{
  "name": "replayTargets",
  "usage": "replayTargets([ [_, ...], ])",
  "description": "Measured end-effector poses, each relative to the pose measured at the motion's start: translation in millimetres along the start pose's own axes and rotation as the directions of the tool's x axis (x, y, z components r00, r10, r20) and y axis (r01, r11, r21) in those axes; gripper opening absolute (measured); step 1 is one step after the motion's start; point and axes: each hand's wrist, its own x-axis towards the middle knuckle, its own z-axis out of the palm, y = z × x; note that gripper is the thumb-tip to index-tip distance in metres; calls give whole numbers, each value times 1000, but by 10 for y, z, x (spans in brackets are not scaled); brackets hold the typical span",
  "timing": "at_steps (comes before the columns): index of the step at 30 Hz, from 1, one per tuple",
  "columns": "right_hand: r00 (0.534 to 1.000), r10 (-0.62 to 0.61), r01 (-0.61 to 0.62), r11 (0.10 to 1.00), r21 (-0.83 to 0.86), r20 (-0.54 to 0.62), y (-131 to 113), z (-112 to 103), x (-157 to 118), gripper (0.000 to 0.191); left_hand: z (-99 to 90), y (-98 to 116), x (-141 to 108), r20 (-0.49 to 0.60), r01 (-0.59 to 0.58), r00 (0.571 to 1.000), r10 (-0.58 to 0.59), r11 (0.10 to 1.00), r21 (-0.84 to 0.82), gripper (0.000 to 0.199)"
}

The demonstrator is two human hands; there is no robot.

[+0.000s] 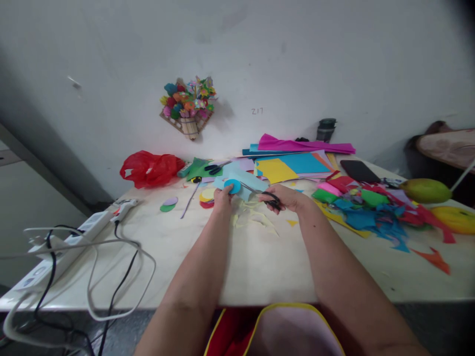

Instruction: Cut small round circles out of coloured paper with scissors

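Note:
My left hand (223, 196) pinches a round blue disc (232, 185) against a pale blue sheet of paper (252, 177). In my right hand (287, 197) are black-handled scissors (272, 200), their blades pointing left at the pale blue sheet. Whether the blades touch the paper I cannot tell. Thin pale yellow paper offcuts (252, 217) lie on the table below both hands. Beside my left hand rest yellow and red paper circles (206, 198), partly overlapping. Farther left are a green circle (166, 208) and a lilac one (171, 201).
Coloured paper sheets (276, 170) and a second pair of scissors (215, 168) lie toward the wall. Colourful scraps (378, 217), a dark phone (359, 171) and a green-yellow fruit (426, 190) are right. A red plastic bag (150, 168) and a power strip (63, 252) with loose cables stand left.

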Motion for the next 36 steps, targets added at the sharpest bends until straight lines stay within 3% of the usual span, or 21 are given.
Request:
replayTargets([
  [10, 999, 12, -14, 998, 64, 31, 42, 52, 67, 37, -10, -31, 22, 19, 21, 1000, -22, 999, 37, 22],
  [18, 1000, -5, 2, 995, 102, 30, 66, 59, 99, 33, 20, -3, -35, 91, 32, 995, -34, 999, 16, 32],
  [30, 998, -30, 36, 990, 135, -46, 106, 140, 156, 36, 67, 19, -99, 140, 98, 985, -100, 995, 22, 31],
  [36, 997, -4, 14, 991, 132, -76, 27, 199, 109, 29, 61, -8, -98, 170, 122, 977, -128, 991, 47, 33],
])
